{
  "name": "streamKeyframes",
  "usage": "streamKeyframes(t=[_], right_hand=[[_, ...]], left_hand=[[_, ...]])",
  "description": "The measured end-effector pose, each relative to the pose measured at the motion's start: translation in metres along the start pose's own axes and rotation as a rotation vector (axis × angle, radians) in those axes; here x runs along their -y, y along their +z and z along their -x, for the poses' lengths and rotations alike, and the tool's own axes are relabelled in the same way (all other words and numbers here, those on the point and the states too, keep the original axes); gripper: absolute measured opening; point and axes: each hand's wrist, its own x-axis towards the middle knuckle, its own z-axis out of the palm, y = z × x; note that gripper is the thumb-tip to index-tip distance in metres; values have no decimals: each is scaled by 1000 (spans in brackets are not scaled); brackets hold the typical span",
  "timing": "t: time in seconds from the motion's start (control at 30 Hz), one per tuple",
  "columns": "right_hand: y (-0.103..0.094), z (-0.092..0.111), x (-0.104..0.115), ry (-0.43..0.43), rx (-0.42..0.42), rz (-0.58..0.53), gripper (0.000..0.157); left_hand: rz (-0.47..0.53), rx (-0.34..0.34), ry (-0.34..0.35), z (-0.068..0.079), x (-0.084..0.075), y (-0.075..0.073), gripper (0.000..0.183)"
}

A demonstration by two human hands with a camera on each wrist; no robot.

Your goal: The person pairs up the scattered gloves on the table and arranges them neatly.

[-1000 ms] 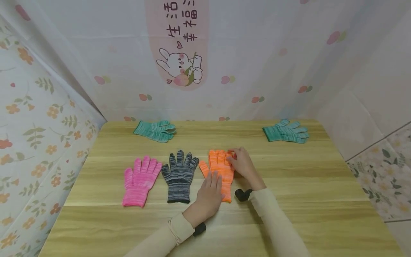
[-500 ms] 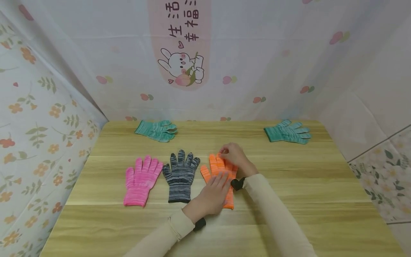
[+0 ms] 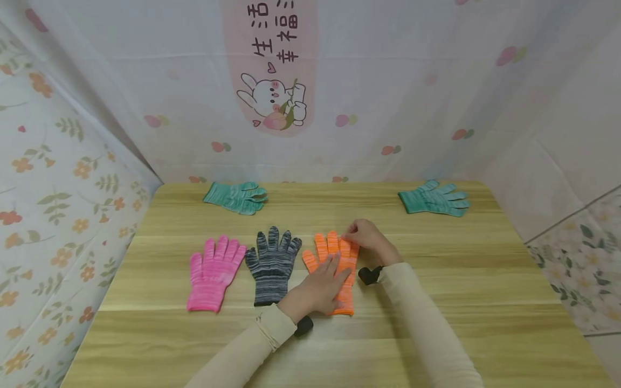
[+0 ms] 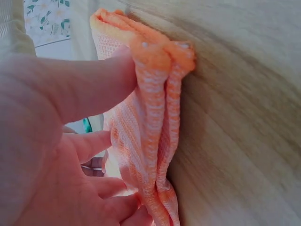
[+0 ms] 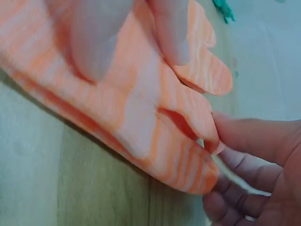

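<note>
An orange striped knit glove [image 3: 345,302] lies on the wooden table, fingers pointing away from me. My left hand [image 3: 317,288] rests flat across its palm with the fingers spread. In the left wrist view, the left thumb and fingertips touch the fabric [image 4: 153,108] near the folded cuff. At the far end of the glove, my right hand [image 3: 368,237] pinches the tip of one glove finger [image 5: 207,134] between thumb and fingers. The neighbouring outer glove finger [image 5: 183,165] lies beside that pinch, its tip close to my curled fingers.
To the left lie a grey-black striped glove [image 3: 271,269] and a pink glove [image 3: 213,275]. Along the back edge are a green glove [image 3: 235,198] at left and another green glove [image 3: 434,199] at right. Printed curtains [image 3: 388,97] hang behind the table.
The right hand moved left to the middle glove fingers, then back right to pinch another. The orange glove has shifted slightly toward me, and its fingers lie more spread. The left hand's fingers have spread.
</note>
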Motion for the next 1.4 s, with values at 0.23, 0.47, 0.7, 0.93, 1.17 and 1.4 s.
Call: streamKeyframes(t=[0.23,0.47,0.7,0.93,1.17,1.4], right_hand=[[3,0,-2,-117,3,-68,14],[-1,3,-11,-65,14,-46,24],[-11,15,-19,-40,121,-48,19],[-6,13,-23,16,77,-85,15],[-8,9,-27,57,37,-56,19],[-12,7,-28,77,45,-36,20]], left_hand=[[-78,-6,11,-2,0,1,81],[-67,-3,7,-3,1,-3,82],[-13,36,4,-4,4,-8,90],[48,42,49,-5,10,-8,90],[172,-73,76,-4,18,-2,74],[49,-257,-90,4,12,11,68]])
